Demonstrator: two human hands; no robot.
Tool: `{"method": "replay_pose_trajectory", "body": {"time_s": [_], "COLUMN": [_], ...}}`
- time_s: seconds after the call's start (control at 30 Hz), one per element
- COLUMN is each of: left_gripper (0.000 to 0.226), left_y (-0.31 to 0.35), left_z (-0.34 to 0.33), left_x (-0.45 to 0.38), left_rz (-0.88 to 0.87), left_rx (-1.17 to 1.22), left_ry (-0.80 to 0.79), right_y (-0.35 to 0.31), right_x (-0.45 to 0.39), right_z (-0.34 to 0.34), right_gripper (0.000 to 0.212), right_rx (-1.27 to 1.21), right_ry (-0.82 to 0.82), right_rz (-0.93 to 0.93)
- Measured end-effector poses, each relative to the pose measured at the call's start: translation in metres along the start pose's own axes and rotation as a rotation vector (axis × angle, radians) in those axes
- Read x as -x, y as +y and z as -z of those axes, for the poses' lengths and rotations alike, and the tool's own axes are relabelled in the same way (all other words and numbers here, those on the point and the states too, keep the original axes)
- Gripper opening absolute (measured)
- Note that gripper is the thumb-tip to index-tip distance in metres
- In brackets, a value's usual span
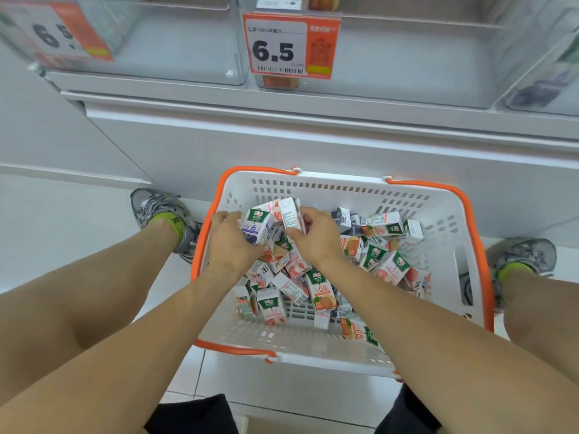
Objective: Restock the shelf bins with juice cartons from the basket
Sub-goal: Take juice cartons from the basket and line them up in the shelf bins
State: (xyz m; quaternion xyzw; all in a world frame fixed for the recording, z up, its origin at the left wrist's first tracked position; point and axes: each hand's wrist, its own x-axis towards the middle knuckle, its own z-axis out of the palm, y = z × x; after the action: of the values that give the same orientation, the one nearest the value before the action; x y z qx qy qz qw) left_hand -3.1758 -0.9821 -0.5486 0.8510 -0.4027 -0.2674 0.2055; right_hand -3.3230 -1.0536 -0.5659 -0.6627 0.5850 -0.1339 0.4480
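Cartons [326, 270] crowd the basket [445, 214] (rear-right corner bare); clear bins [407, 57] above stand open behind price tags [289, 45].

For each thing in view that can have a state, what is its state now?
Left hand: grips blueberry carton.
Right hand: grips white carton.
Basket: on floor, part full of loose cartons.
Middle shelf bin: nearly empty.
Left shelf bin: looks empty.

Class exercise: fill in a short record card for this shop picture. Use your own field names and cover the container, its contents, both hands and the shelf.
Container: white basket with orange rim, on the floor
Contents: loose heap of juice cartons
Left hand: grip on a blueberry carton
Right hand: grip on a white carton
Shelf bins: clear, mostly bare
Price tag: 6.5
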Motion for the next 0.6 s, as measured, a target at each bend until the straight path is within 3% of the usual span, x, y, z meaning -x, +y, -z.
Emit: {"method": "replay_pose_trajectory", "body": {"time_s": [0.13, 0.23, 0.37, 0.47, 0.6], "left_gripper": [0.028, 0.016, 0.019, 0.027, 0.035], "left_y": [0.019, 0.021, 0.032, 0.043, 0.063], "left_z": [0.001, 0.002, 0.019, 0.033, 0.057], "left_x": [0.011, 0.01, 0.006, 0.003, 0.008], "left_rz": [0.131, 0.274, 0.436, 0.352, 0.221], "left_rx": [0.119, 0.362, 0.775, 0.891, 0.987], "left_ry": [-0.16, -0.194, -0.357, -0.441, -0.601], "right_y": [0.006, 0.009, 0.007, -0.001, -0.021], "right_x": [0.01, 0.009, 0.006, 0.01, 0.021], "right_z": [0.002, 0.007, 0.029, 0.059, 0.099], "right_gripper": [0.043, 0.033, 0.037, 0.039, 0.059], "right_rx": [-0.163, -0.37, -0.708, -0.908, -0.947], "right_ry": [0.014, -0.026, -0.174, -0.307, -0.407], "right_rz": [-0.094, -0.201, -0.272, -0.223, -0.055]}}
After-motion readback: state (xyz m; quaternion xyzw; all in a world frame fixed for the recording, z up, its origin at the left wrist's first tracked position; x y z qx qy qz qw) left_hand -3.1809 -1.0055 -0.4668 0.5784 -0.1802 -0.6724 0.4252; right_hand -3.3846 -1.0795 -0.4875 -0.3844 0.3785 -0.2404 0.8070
